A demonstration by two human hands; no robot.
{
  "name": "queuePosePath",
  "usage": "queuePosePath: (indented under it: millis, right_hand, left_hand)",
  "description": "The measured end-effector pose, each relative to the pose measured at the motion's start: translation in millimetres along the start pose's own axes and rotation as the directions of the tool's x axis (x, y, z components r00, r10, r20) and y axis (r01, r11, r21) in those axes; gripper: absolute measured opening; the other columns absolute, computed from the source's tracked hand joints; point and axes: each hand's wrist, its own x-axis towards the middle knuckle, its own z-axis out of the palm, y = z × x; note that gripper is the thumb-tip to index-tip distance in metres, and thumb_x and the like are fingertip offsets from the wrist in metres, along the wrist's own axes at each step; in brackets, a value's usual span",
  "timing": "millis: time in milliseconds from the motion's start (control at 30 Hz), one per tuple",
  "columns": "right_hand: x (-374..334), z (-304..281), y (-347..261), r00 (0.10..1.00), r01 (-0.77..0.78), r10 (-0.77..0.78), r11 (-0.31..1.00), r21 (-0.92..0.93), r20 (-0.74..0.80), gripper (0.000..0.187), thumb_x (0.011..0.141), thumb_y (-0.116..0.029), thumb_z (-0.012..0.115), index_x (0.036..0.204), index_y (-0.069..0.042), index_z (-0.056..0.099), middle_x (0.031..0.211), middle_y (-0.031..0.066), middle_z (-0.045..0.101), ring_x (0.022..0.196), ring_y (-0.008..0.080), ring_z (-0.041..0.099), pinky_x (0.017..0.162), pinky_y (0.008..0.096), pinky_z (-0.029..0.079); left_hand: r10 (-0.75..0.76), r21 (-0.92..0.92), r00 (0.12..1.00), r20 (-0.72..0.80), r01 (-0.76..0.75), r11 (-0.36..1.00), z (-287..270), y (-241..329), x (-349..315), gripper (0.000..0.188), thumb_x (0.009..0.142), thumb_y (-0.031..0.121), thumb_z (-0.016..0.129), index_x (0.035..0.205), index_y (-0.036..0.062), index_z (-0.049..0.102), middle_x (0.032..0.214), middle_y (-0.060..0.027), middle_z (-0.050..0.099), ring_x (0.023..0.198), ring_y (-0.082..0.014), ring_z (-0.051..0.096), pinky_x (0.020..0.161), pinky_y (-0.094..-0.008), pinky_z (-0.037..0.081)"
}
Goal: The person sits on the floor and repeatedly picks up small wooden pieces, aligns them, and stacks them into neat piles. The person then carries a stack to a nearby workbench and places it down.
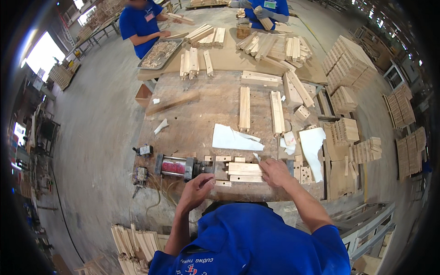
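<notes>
Two pale wooden pieces [245, 169] lie side by side in a jig of small wooden blocks [223, 158] at the near edge of the workbench. My right hand [276, 173] grips their right end, its fingers bent over the wood. Left of the jig sits a pneumatic cylinder [174, 166] with a clear, reddish barrel, its dark rod end pointing at the pieces. Beside that rod end is my left hand [197, 189], fingers curled and tips drawn together; whatever lies between them is too small to make out.
White foam sheets [234, 138] and loose wooden bars [244, 109] lie across the workbench [197, 123]. Small drilled blocks [305, 174] sit right of the jig. Beyond, two co-workers in blue handle wood near stacked bars [263, 44] and a tray of small pieces [160, 52].
</notes>
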Motion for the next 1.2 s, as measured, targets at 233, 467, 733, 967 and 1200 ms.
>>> queuePosePath:
  millis: [233, 467, 733, 967, 1200]
  right_hand:
    - [8.2, -8.9, 13.3, 0.997, 0.049, -0.047, 0.998, -0.033, 0.061, 0.046, 0.092, -0.02, 0.066, 0.134, -0.004, 0.056, 0.12, 0.0162, 0.062, 0.118, 0.0346, 0.062, 0.102, 0.0515, 0.047]
    - [3.8, 6.2, 15.4, 0.982, 0.139, -0.152, 0.983, -0.118, -0.11, 0.047, 0.089, -0.009, 0.066, 0.134, -0.004, 0.056, 0.116, 0.0142, 0.062, 0.114, 0.0316, 0.061, 0.1, 0.0476, 0.044]
    - [16.5, 3.9, 20.2, 0.994, 0.105, -0.105, 0.994, -0.039, -0.007, 0.062, 0.081, -0.008, 0.074, 0.14, -0.005, 0.053, 0.116, 0.0132, 0.062, 0.116, 0.0328, 0.061, 0.1, 0.0487, 0.044]
    - [12.0, -45.8, 14.6, 0.97, -0.014, 0.07, 0.972, 0.235, -0.233, 0.059, 0.087, -0.014, 0.077, 0.14, -0.005, 0.054, 0.123, 0.0149, 0.065, 0.121, 0.0371, 0.063, 0.104, 0.0514, 0.047]
    - [56.2, -84.0, 43.5, 0.935, 0.079, 0.335, -0.519, 0.851, 0.117, 0.036, 0.094, -0.026, 0.081, 0.121, -0.008, 0.066, 0.099, 0.0025, 0.072, 0.085, 0.0161, 0.071, 0.075, 0.0347, 0.061]
  left_hand:
    - [-0.031, 0.009, 0.999, 0.008, 0.031, 0.999, 0.6, 16.6, 26.7, 0.032, 0.102, 0.018, 0.067, 0.126, -0.0032, 0.069, 0.11, -0.006, 0.075, 0.104, -0.0109, 0.066, 0.093, -0.0291, 0.053]
    - [0.039, 0.172, 0.997, -0.071, -0.026, 0.985, 23.4, 14.8, 56.0, 0.034, 0.103, 0.021, 0.068, 0.128, -0.001, 0.069, 0.111, -0.0111, 0.077, 0.103, -0.016, 0.071, 0.091, -0.0318, 0.055]
    - [0.066, 0.297, 0.994, -0.089, -0.037, 0.954, 39.2, 28.7, 78.3, 0.032, 0.102, 0.019, 0.068, 0.128, 0.0001, 0.07, 0.112, -0.0144, 0.077, 0.105, -0.0188, 0.073, 0.092, -0.0331, 0.056]
    - [0.021, -0.174, 0.957, -0.289, -0.074, 0.982, 26.9, 21.6, 97.5, 0.037, 0.109, 0.025, 0.063, 0.133, -0.003, 0.066, 0.11, -0.0111, 0.076, 0.099, -0.0158, 0.071, 0.089, -0.0308, 0.056]
    - [0.013, -0.343, 0.996, -0.094, -0.045, 0.938, 50.0, 22.4, 125.9, 0.036, 0.111, 0.027, 0.06, 0.137, 0.0024, 0.064, 0.116, -0.0109, 0.075, 0.103, -0.0163, 0.072, 0.089, -0.0312, 0.059]
